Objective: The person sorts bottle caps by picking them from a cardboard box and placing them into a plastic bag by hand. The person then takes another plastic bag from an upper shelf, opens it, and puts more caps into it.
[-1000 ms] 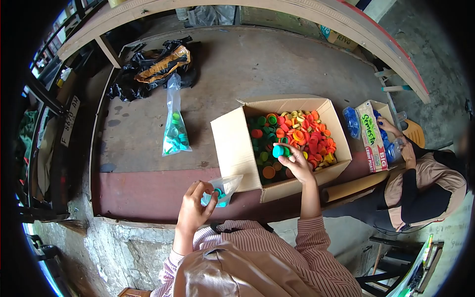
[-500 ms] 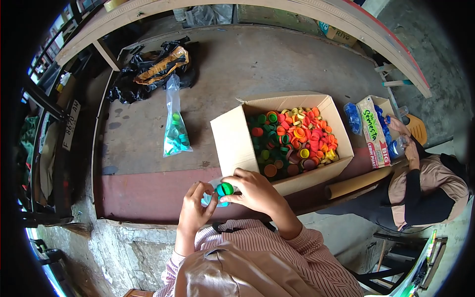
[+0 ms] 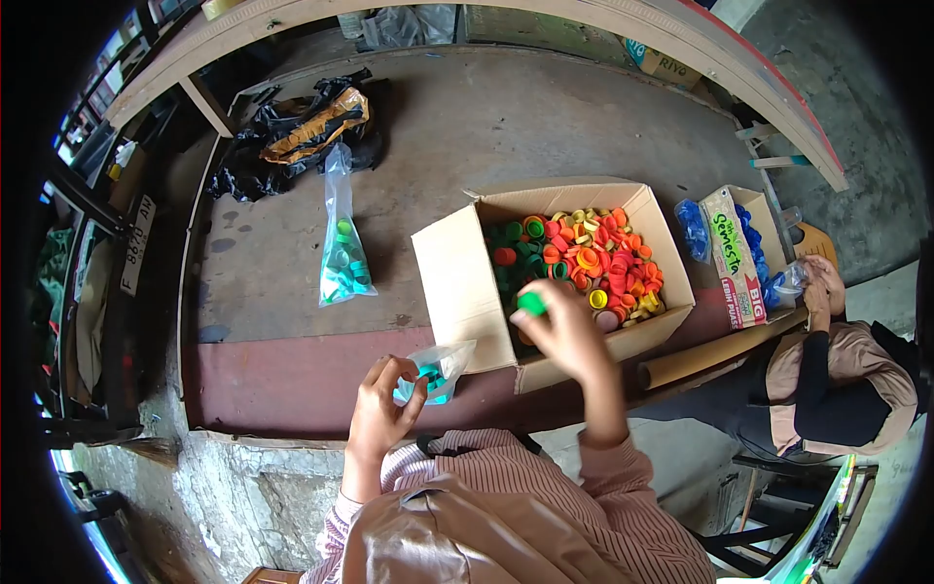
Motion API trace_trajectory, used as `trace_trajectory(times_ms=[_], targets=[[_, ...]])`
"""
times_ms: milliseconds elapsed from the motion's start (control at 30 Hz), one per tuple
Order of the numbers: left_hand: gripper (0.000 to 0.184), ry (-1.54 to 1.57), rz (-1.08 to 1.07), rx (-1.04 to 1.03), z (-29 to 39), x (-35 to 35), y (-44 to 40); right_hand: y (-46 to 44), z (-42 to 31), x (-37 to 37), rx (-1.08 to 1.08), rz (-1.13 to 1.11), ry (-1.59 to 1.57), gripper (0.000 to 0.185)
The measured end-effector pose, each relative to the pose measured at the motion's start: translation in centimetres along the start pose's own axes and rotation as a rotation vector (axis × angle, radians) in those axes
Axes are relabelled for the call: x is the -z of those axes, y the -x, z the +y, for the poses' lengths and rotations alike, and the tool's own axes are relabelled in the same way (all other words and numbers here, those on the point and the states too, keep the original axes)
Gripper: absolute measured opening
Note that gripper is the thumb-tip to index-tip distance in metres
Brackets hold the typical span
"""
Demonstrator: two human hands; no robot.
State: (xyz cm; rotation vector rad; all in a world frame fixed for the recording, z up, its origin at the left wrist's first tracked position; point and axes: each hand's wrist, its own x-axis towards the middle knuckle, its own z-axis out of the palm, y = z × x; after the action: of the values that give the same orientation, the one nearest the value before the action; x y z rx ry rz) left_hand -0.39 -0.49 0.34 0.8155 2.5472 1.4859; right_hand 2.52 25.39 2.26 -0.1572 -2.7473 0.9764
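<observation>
My left hand (image 3: 386,404) pinches the edge of a small clear plastic bag (image 3: 449,365), which holds teal and dark green bottle caps and lies over the table's front. Between the fingers of my right hand (image 3: 572,336) is a bright green bottle cap (image 3: 531,303), above the near left side of an open cardboard box (image 3: 457,282). Heaped in that box are loose bottle caps (image 3: 615,263), green on the left, red, orange and yellow toward the right. Part of the heap is hidden behind my right hand.
A filled bag of green and teal caps (image 3: 346,265) lies left of the box, below a crumpled black plastic bag (image 3: 282,136). At right, a co-worker's hands (image 3: 823,282) hold a bag of blue caps beside a smaller carton (image 3: 732,255). A cardboard tube (image 3: 715,358) lies near the front edge.
My right hand has moved away from the small bag, up and right to the box, with a green cap in its fingers. The co-worker's hands have shifted slightly right and down.
</observation>
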Motion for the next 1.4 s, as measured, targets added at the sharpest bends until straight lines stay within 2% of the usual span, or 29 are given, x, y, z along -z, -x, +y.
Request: trace_trajectory(times_ms=[100,167,233,300,367,433,467,567,767,833,867,967,1033,1067,1100,1167,1300,1367,1400], targets=[[0.014,0.008,0.003,-0.019,-0.1,-0.2,0.0,-1.6,8.5,1.1,-0.138,0.053,0.181,0.023],[0.014,0.018,0.009,-0.018,0.0,-0.3,-0.1,-2.1,11.8,0.8,-0.161,0.061,0.292,0.030],[0.014,0.017,0.010,-0.015,0.0,-0.3,-0.1,-2.2,11.4,0.8,-0.074,0.073,0.259,0.034],[0.014,0.014,0.008,-0.009,0.0,-0.2,-0.1,-2.1,10.1,-0.1,0.142,0.165,0.464,0.038],[0.014,0.002,-0.006,-0.006,0.1,-0.1,-0.1,-2.2,8.0,-1.1,0.080,-0.046,0.504,0.018],[0.014,0.007,-0.003,-0.019,0.1,-0.3,-0.1,-2.3,8.3,-3.5,0.065,-0.049,0.711,0.009],[0.014,0.013,0.004,-0.033,0.0,-0.4,-0.2,-2.6,8.6,-4.5,-0.062,-0.148,0.830,0.010],[0.014,0.003,0.006,-0.017,-0.2,-0.4,0.0,-2.9,9.6,-6.6,-0.154,-0.194,0.899,0.010],[0.014,0.007,-0.011,-0.019,-0.1,-0.5,-0.2,-2.5,10.6,-6.1,-0.127,-0.194,0.815,0.007],[0.014,0.013,0.005,-0.014,-0.2,-0.5,0.0,-2.1,9.6,-4.2,-0.213,-0.247,0.592,0.011],[0.014,0.018,0.014,-0.009,-0.3,-0.4,0.0,-2.0,10.8,-4.1,-0.254,-0.215,0.439,0.020],[0.015,0.007,0.006,-0.002,-0.3,-0.1,0.0,-1.2,12.2,-2.8,-0.195,-0.147,0.071,0.026],[0.015,0.004,0.005,-0.008,-0.3,-0.2,0.0,-0.9,11.6,-2.3,-0.385,-0.113,-0.302,0.027],[0.015,-0.001,0.005,-0.013,-0.3,-0.2,-0.1,-0.3,11.2,-1.8,-0.523,-0.130,-0.654,0.022],[0.015,-0.001,0.006,-0.017,-0.2,-0.1,-0.1,0.2,10.6,-1.6,-0.521,-0.128,-0.653,0.022],[0.015,-0.003,-0.007,0.020,0.1,-0.1,-0.2,1.0,9.2,-1.4,-0.521,-0.085,-1.366,0.021],[0.013,-0.005,-0.008,0.024,0.2,0.0,-0.5,1.8,6.2,-1.3,-0.371,-0.128,-1.548,0.019],[0.011,-0.010,-0.038,-0.068,-0.2,0.2,-0.5,2.0,4.6,-1.6,-0.380,-0.112,-1.524,0.018],[0.014,0.004,-0.043,-0.054,-0.3,0.2,-0.4,1.9,3.4,-1.6,-0.283,-0.111,-1.331,0.016]])
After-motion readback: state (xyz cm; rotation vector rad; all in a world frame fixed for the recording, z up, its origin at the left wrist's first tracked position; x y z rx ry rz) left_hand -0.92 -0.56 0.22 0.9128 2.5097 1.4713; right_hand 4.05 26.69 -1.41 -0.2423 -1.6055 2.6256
